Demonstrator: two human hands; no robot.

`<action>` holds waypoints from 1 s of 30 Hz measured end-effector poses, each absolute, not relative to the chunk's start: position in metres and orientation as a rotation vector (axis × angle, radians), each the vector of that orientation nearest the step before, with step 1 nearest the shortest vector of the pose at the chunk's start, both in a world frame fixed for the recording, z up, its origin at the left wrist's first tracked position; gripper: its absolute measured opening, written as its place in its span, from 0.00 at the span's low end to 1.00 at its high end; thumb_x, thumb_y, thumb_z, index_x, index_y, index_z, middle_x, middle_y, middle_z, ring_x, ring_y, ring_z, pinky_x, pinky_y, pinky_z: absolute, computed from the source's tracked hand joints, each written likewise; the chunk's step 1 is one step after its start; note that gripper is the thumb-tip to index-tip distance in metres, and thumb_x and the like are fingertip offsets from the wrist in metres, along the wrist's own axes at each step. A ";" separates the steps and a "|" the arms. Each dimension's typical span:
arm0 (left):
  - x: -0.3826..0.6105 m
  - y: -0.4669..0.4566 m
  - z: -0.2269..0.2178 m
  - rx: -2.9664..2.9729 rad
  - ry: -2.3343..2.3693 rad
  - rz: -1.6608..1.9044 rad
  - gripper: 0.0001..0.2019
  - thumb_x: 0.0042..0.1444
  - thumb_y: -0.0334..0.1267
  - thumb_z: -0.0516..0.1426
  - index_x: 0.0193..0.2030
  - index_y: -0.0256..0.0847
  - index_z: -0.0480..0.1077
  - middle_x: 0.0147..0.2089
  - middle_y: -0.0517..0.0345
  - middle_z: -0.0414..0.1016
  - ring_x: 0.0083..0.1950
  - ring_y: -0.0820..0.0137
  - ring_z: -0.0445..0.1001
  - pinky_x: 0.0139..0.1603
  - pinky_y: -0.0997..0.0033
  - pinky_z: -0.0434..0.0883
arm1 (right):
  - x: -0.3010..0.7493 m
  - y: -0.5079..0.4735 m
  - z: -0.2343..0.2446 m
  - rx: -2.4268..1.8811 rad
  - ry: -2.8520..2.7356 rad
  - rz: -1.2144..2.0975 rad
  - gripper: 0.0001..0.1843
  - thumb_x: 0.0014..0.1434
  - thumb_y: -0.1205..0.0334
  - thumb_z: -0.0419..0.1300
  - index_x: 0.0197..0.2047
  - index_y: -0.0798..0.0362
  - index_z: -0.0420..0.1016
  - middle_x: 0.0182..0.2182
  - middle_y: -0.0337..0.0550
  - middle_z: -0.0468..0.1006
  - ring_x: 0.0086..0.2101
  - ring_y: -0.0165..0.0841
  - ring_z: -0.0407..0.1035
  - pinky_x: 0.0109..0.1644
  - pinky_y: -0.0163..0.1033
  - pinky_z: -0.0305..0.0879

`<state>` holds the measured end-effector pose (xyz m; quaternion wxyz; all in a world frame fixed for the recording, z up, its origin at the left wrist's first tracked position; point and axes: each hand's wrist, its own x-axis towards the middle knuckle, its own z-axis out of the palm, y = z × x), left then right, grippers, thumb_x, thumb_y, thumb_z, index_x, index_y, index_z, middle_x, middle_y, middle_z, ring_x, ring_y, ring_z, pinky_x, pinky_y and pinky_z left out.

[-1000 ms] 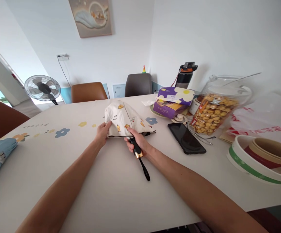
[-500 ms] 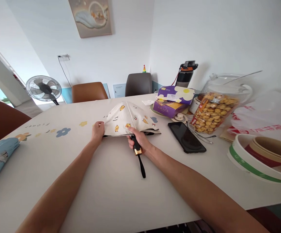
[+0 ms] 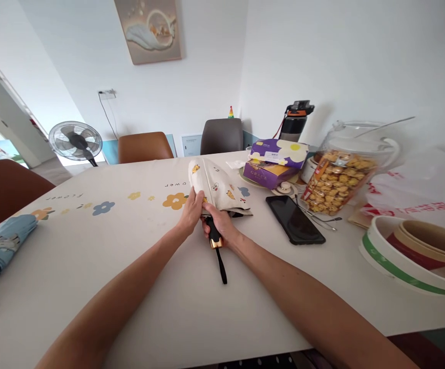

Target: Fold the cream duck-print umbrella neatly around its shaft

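A cream folding umbrella [image 3: 216,182] printed with yellow ducks lies on the table, its canopy collapsed and partly gathered. Its black handle [image 3: 215,233] with a gold band points toward me, and a black wrist strap hangs from the end. My right hand [image 3: 221,224] is closed round the top of the handle, the thumb resting on the fabric edge. My left hand [image 3: 192,211] pinches the folded left side of the canopy close beside the right thumb. Some loose fabric spreads out to the right of the right hand.
On the right lie a black phone [image 3: 295,219], an earphone cable, a purple box [image 3: 266,173], a jar of snacks [image 3: 341,179], a plastic bag and paper bowls [image 3: 399,261]. A blue folded umbrella [image 3: 5,246] is at the left. Chairs stand behind the table [image 3: 161,318].
My left hand has moved right, bringing the canopy's left side in against the handle. The canopy is narrower now, and a yellow flower on the tablecloth is uncovered. My right hand keeps its hold.
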<state>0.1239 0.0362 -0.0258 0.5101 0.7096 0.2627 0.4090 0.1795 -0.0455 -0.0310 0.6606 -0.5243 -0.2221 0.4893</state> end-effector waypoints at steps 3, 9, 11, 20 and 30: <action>0.127 0.042 -0.020 1.512 0.630 0.865 0.14 0.54 0.50 0.53 0.39 0.42 0.69 0.38 0.54 0.73 0.44 0.63 0.71 0.43 0.67 0.69 | 0.180 -0.047 -0.030 -1.203 -0.545 1.130 0.21 0.54 0.47 0.55 0.20 0.54 0.64 0.08 0.36 0.62 0.10 0.26 0.55 0.13 0.33 0.58; 0.124 0.058 -0.014 1.171 0.504 0.670 0.20 0.49 0.52 0.57 0.40 0.37 0.69 0.38 0.49 0.75 0.42 0.61 0.73 0.45 0.63 0.70 | 0.179 -0.051 -0.029 -1.210 -0.647 1.262 0.23 0.53 0.44 0.55 0.20 0.54 0.64 0.08 0.36 0.62 0.10 0.25 0.54 0.13 0.32 0.56; 0.119 0.064 -0.012 1.029 0.477 0.638 0.22 0.47 0.51 0.59 0.44 0.36 0.69 0.39 0.48 0.76 0.42 0.60 0.74 0.47 0.61 0.70 | 0.177 -0.052 -0.030 -1.204 -0.704 1.357 0.24 0.53 0.42 0.55 0.19 0.54 0.64 0.08 0.36 0.61 0.10 0.25 0.54 0.13 0.32 0.55; 0.111 0.071 -0.002 0.785 0.458 0.615 0.22 0.44 0.43 0.57 0.46 0.36 0.66 0.39 0.49 0.76 0.42 0.58 0.74 0.48 0.56 0.70 | 0.166 -0.052 -0.025 -1.116 -0.664 1.390 0.20 0.51 0.43 0.58 0.30 0.54 0.67 0.21 0.37 0.71 0.11 0.22 0.54 0.12 0.32 0.58; 0.106 0.078 0.001 0.911 0.518 0.585 0.29 0.43 0.59 0.56 0.46 0.37 0.68 0.37 0.47 0.75 0.43 0.54 0.74 0.44 0.55 0.71 | 0.164 -0.053 -0.024 -1.024 -0.652 1.499 0.18 0.52 0.46 0.59 0.35 0.54 0.68 0.16 0.34 0.69 0.11 0.23 0.54 0.13 0.30 0.55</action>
